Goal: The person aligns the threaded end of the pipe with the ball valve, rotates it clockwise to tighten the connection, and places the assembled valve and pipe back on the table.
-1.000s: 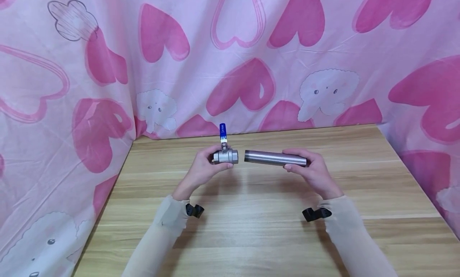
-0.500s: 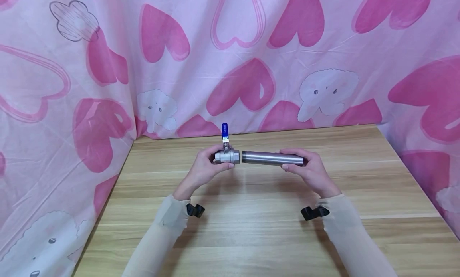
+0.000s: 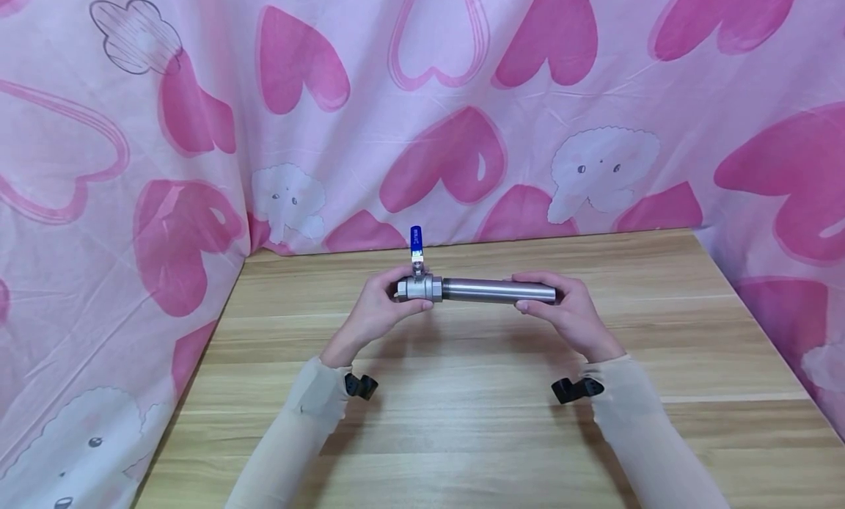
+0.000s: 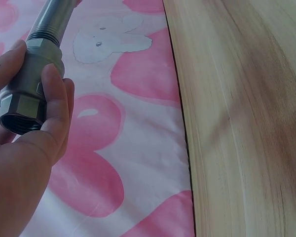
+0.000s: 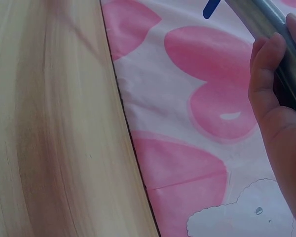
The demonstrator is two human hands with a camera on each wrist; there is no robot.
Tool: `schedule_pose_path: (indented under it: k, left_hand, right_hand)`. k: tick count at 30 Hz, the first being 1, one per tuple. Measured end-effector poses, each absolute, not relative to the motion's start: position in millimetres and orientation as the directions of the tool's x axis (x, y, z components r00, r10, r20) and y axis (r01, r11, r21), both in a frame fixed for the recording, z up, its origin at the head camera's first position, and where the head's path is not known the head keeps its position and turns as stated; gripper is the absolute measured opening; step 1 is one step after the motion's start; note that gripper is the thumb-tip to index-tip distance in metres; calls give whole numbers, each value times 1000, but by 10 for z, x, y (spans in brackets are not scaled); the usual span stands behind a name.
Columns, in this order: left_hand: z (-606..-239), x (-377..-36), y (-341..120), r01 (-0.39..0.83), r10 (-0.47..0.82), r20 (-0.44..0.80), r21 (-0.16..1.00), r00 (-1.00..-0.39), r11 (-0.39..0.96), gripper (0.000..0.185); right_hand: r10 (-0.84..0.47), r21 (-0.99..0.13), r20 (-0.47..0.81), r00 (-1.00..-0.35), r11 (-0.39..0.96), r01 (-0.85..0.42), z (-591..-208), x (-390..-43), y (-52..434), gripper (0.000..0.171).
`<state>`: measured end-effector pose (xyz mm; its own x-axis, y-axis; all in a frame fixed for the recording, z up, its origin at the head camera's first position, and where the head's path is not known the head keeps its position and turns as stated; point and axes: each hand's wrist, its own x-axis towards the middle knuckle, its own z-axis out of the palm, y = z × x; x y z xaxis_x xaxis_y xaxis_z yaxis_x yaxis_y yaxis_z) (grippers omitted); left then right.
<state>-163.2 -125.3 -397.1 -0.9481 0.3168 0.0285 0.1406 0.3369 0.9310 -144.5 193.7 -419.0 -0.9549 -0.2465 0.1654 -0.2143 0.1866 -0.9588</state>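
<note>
My left hand [image 3: 381, 304] grips a steel ball valve [image 3: 419, 289] round its body, thumb along the near side. The valve's blue lever handle [image 3: 416, 239] points away toward the curtain. In the left wrist view the valve's open hexagonal end [image 4: 22, 116] faces back toward the wrist. My right hand [image 3: 573, 311] holds a straight steel pipe [image 3: 495, 290] near its right end, between thumb and fingers. The pipe's left threaded end meets the valve's right opening in line, with some threads [image 4: 43, 37] showing outside it. Both pieces are held above the table.
A wood-grain table [image 3: 436, 436] lies below the hands. Behind it and on both sides hangs a pink curtain [image 3: 370, 113] with hearts. Small black camera mounts [image 3: 361, 386] sit on both wrists.
The pipe has moved left and levelled out, closing the gap to the valve until its end meets the opening. The left hand with the valve has shifted slightly right.
</note>
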Motion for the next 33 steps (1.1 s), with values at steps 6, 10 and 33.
schedule_pose_path:
  k: [6,10,33]
  left_hand:
    - [-3986,-1635,-1246,150,322,39,933,-946,328,50]
    - [-3992,-1636,-1241,160,331,48,933,-942,322,49]
    - [-4025,-1644,-1233,155,339,29,924,-940,350,49]
  right_hand:
    - [-251,-958,151,-956,200,-204,-4189,-1456,1939,42]
    - [-251,-959,134,-959,212,-189,-4177,-1457,1933,43]
    - [-329,-956,116,-937,219,-195,-4118,-1526,1930,45]
